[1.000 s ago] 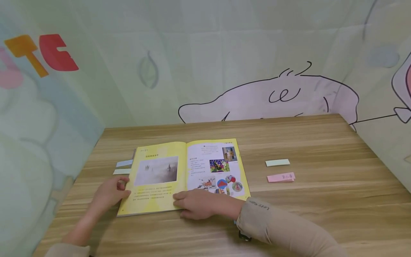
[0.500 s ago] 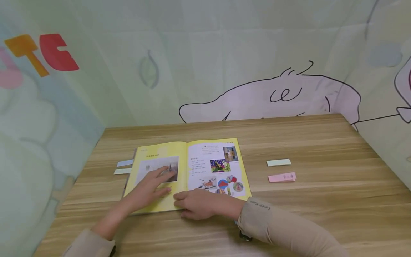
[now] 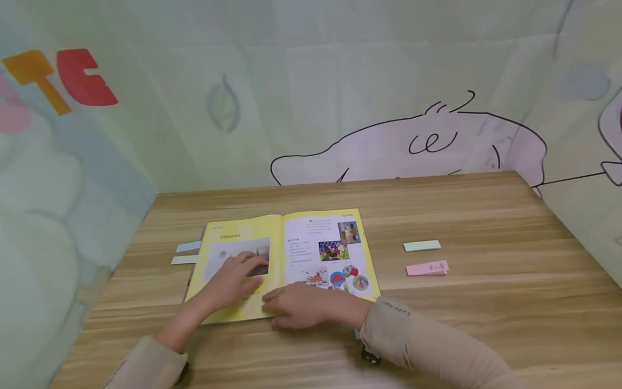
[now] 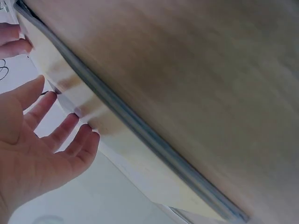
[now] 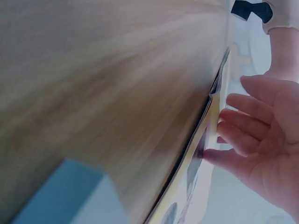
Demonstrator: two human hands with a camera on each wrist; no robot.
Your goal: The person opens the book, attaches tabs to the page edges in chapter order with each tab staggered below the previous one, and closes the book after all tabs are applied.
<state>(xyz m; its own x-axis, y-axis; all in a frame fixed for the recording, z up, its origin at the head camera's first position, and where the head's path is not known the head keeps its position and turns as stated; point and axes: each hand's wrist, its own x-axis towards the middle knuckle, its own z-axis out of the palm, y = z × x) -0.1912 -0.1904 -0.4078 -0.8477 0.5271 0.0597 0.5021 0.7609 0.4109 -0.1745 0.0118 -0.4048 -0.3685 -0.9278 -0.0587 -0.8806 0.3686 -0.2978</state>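
Yellow-bordered paper book (image 3: 281,246) lies spread flat on the wood-grain table (image 3: 525,302), misty grey photo (image 3: 233,247) left, colourful pictures (image 3: 333,250) right. Left hand (image 3: 232,278) touches that photo's page, fingers loosely spread; right hand (image 3: 302,307) rests fairly straight fingers near the bottom edge.

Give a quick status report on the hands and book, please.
Left hand on left page; right hand at the fold's near end. Book lying open. Only hands and arms cover its pages; pink strip lies apart, right.
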